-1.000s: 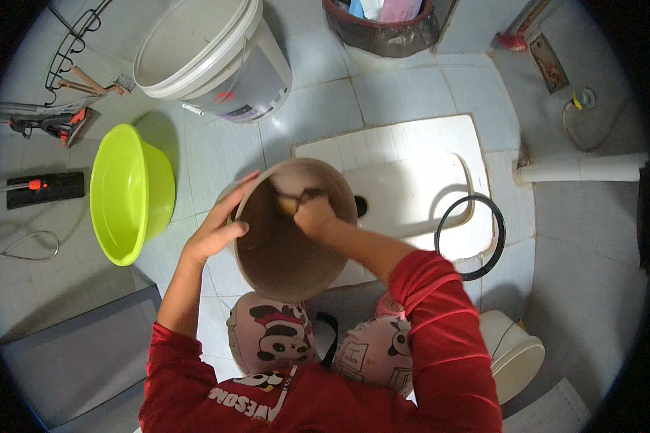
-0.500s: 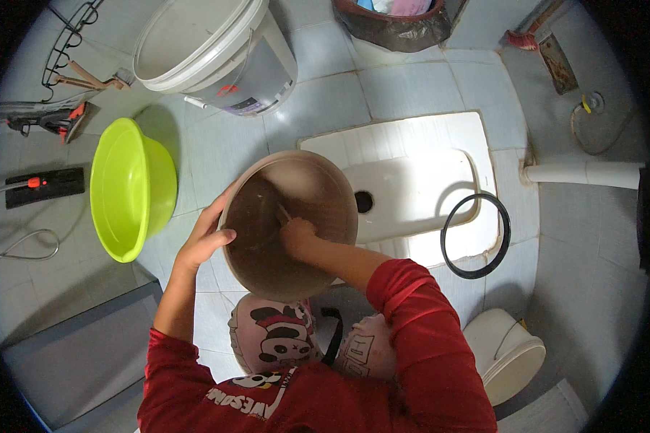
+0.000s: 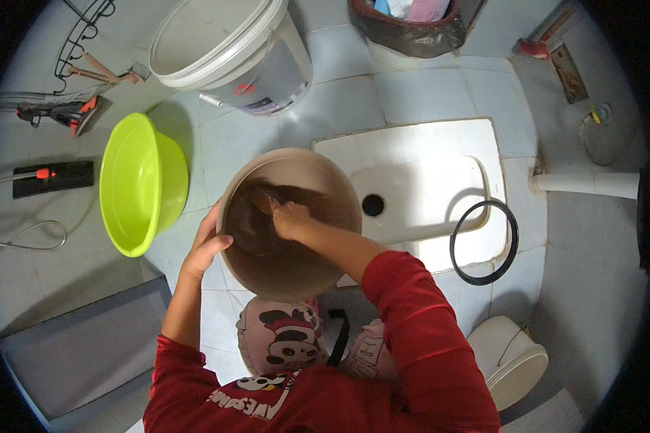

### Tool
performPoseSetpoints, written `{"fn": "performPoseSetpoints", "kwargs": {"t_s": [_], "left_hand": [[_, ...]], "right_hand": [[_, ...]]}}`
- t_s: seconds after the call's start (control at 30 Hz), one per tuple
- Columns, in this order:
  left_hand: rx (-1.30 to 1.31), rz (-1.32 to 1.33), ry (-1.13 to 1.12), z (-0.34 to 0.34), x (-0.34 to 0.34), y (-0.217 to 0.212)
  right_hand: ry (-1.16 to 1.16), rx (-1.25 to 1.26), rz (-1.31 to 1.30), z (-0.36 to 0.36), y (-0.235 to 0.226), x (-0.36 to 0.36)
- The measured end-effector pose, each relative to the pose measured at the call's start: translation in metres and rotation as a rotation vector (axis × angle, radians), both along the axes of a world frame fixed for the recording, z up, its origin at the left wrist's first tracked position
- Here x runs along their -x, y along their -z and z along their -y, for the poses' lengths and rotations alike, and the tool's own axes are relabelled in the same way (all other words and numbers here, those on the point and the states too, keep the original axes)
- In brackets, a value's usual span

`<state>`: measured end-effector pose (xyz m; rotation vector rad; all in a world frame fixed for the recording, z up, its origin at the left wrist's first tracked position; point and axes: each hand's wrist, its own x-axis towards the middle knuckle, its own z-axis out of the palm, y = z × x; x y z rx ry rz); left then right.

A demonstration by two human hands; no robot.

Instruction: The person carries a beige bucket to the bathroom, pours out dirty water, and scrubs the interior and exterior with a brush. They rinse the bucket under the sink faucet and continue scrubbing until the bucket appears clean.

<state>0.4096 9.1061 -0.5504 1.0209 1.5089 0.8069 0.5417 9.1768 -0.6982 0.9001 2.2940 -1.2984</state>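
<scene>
A tan round bin [image 3: 325,173] is tilted over my knees, its open mouth turned up toward me. My left hand [image 3: 208,245] grips its left rim, thumb on the inside and fingers around the outer wall. Inside the bin, my right hand [image 3: 290,220] is closed around a brown tool [image 3: 264,203] held against the inner wall. The tool's working end is lost in shadow, so its kind is unclear. To the bin's right lies a white squat toilet [image 3: 419,195] with a dark drain hole. A black ring [image 3: 513,245] overlaps its right edge.
A lime-green basin [image 3: 130,187] leans at the left. Beyond stand a large white bucket [image 3: 267,72] and a black-bagged waste bin [image 3: 412,36]. A smaller white bucket [image 3: 509,368] is at the lower right, and a grey framed panel [image 3: 87,353] at the lower left.
My right hand and the tool have shifted leftward and farther up along the bin's inner wall. My left hand keeps its grip on the rim. The whole view has shifted slightly.
</scene>
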Motion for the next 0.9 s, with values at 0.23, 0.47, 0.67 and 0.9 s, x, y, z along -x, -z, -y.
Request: {"fn": "performPoseSetpoints", "kwargs": {"t_s": [0.23, 0.47, 0.67, 0.9], "left_hand": [[-0.005, 0.018, -0.007, 0.009, 0.016, 0.008], [-0.009, 0.018, 0.012, 0.003, 0.015, 0.004], [0.023, 0.033, -0.029, 0.011, 0.021, 0.002], [-0.015, 0.014, 0.022, -0.001, 0.017, 0.003]], "right_hand": [[-0.171, 0.028, -0.175, 0.039, 0.069, 0.026], [-0.077, -0.05, -0.252, 0.05, 0.106, 0.046], [0.383, 0.278, -0.187, 0.036, 0.061, 0.028], [-0.149, 0.04, -0.399, 0.07, 0.087, 0.038]]}}
